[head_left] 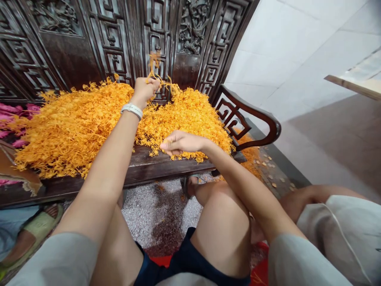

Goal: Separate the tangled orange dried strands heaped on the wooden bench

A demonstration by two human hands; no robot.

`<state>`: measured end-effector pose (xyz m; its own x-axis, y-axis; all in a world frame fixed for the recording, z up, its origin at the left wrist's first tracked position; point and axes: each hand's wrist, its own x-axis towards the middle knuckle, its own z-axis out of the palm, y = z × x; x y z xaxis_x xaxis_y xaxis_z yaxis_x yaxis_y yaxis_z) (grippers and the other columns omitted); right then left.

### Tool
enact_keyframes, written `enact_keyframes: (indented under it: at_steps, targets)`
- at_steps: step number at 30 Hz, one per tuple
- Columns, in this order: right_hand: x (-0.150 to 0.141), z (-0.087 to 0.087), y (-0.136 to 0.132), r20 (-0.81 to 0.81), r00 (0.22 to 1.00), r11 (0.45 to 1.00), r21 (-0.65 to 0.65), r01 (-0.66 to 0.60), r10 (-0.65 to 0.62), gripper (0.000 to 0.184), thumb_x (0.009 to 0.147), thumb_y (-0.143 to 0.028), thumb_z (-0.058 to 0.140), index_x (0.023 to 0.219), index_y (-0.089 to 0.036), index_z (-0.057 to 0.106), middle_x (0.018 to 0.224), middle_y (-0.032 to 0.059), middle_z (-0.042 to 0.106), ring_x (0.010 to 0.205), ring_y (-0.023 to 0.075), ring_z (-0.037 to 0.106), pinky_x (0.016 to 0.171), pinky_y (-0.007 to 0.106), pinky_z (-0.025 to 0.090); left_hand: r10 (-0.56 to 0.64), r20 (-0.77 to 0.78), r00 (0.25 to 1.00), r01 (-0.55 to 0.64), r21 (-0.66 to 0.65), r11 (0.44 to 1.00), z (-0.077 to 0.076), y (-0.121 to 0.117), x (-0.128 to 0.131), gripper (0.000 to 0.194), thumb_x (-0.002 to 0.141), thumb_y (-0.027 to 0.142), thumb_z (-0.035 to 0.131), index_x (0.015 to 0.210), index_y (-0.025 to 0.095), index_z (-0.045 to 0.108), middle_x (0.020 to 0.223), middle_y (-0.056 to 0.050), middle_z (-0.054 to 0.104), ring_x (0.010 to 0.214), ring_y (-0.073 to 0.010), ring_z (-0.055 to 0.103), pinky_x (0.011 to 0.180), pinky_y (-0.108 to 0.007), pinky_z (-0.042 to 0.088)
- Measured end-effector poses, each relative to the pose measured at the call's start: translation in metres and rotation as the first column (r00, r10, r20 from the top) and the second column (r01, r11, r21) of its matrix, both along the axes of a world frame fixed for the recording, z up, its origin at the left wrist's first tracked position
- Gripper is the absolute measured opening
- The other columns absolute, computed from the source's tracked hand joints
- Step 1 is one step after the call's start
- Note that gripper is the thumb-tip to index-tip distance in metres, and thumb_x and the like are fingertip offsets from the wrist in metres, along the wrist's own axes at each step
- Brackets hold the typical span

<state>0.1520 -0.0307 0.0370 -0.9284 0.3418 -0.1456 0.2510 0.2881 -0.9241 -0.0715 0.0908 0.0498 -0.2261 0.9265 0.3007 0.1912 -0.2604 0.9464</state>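
Observation:
My left hand [145, 90], with a pale band on its wrist, is closed on a thin orange plastic sprig [154, 63] raised over the back of the bench; its tip is blurred. Two heaps of frilly orange plastic pieces lie on the dark wooden bench: a larger left heap [80, 123] and a smaller right heap [193, 115]. In front of the right heap, near the bench's front edge, my right hand [183, 143] has its thumb and fingers pinched together. A bit of orange shows at its fingers, too small to name.
The bench has a carved lattice back [113, 39] and a curved armrest [264, 123]. Pink pieces [12, 115] and torn cardboard [18, 163] are at left. More orange pieces [251, 157] lie on the floor beyond the armrest. Other people's legs show on both sides.

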Motion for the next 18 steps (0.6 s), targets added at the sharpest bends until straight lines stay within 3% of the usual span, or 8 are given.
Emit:
enact_keyframes:
  at_steps: [3,6,7,9,11,12,14,18]
  targets:
    - [0.001,0.004,-0.003,0.125,0.972,0.98,-0.017,-0.199,0.2,0.052,0.1,-0.063,0.073,0.077,-0.016,0.068,0.063,-0.0036,0.055,0.059,0.008,0.048,0.057,0.025,0.038,-0.025,0.132,0.991,0.038,-0.104,0.994,-0.004,0.004,-0.019,0.033,0.102,0.03,0.071,0.072,0.018,0.068,0.068,-0.002,0.048,0.056,-0.0105,0.04,0.059,-0.032,0.028]
    - [0.011,0.004,0.013,-0.061,0.993,0.988,-0.126,0.093,-0.102,0.043,0.094,-0.059,0.081,0.085,-0.019,0.067,0.067,-0.004,0.058,0.059,0.0086,0.047,0.055,0.024,0.038,-0.017,0.154,0.988,0.039,-0.143,0.989,-0.004,0.003,-0.023,0.032,0.103,0.033,0.072,0.075,0.018,0.068,0.068,0.0,0.046,0.055,-0.0092,0.038,0.056,-0.031,0.026]
    - [0.013,0.002,0.02,-0.164,0.93,0.933,-0.209,0.293,-0.328,0.041,0.091,-0.057,0.084,0.086,-0.021,0.064,0.067,-0.0053,0.055,0.057,0.0082,0.043,0.053,0.024,0.035,-0.031,0.157,0.987,0.055,-0.149,0.987,-0.003,0.002,-0.021,0.032,0.103,0.033,0.072,0.075,0.018,0.068,0.068,0.001,0.047,0.055,-0.0088,0.038,0.056,-0.03,0.026]
    - [0.016,-0.004,0.033,-0.247,0.646,0.683,-0.406,0.607,-0.722,0.043,0.083,-0.048,0.092,0.086,-0.023,0.057,0.065,-0.0077,0.047,0.055,0.0075,0.034,0.05,0.023,0.03,-0.082,0.145,0.986,0.105,-0.159,0.982,0.0,-0.001,-0.015,0.031,0.103,0.032,0.072,0.076,0.017,0.069,0.067,0.001,0.047,0.055,-0.0083,0.038,0.057,-0.029,0.027]
    - [0.016,-0.011,0.041,-0.195,0.435,0.47,-0.508,0.722,-0.879,0.048,0.076,-0.038,0.097,0.086,-0.023,0.052,0.067,-0.0081,0.046,0.055,0.0066,0.032,0.05,0.023,0.03,-0.137,0.094,0.986,0.15,-0.157,0.976,0.003,-0.003,-0.008,0.028,0.101,0.03,0.073,0.077,0.016,0.07,0.066,0.001,0.049,0.055,-0.0083,0.039,0.058,-0.028,0.029]
    - [0.015,-0.014,0.043,-0.17,0.392,0.42,-0.519,0.744,-0.904,0.049,0.073,-0.033,0.098,0.089,-0.023,0.053,0.07,-0.0074,0.049,0.056,0.0064,0.035,0.05,0.023,0.032,-0.169,0.058,0.984,0.176,-0.151,0.973,0.004,-0.005,-0.005,0.027,0.101,0.029,0.073,0.077,0.016,0.07,0.065,0.001,0.049,0.055,-0.0086,0.039,0.058,-0.028,0.031]
    - [0.013,-0.02,0.044,-0.173,0.363,0.399,-0.497,0.77,-0.916,0.053,0.072,-0.031,0.099,0.103,-0.024,0.057,0.077,-0.0053,0.057,0.058,0.0071,0.042,0.052,0.023,0.035,-0.248,-0.004,0.969,0.245,-0.139,0.959,0.006,-0.007,0.0,0.026,0.098,0.031,0.076,0.078,0.016,0.071,0.062,0.001,0.049,0.055,-0.0094,0.04,0.059,-0.028,0.033]
    - [0.01,-0.026,0.044,-0.295,0.366,0.457,-0.348,0.819,-0.882,0.057,0.086,-0.044,0.091,0.13,-0.029,0.059,0.079,-0.0039,0.062,0.056,0.0099,0.046,0.051,0.026,0.035,-0.372,-0.064,0.926,0.363,-0.119,0.924,0.005,-0.01,0.008,0.02,0.086,0.027,0.086,0.077,0.018,0.072,0.059,0.0,0.051,0.058,-0.0126,0.045,0.061,-0.029,0.042]
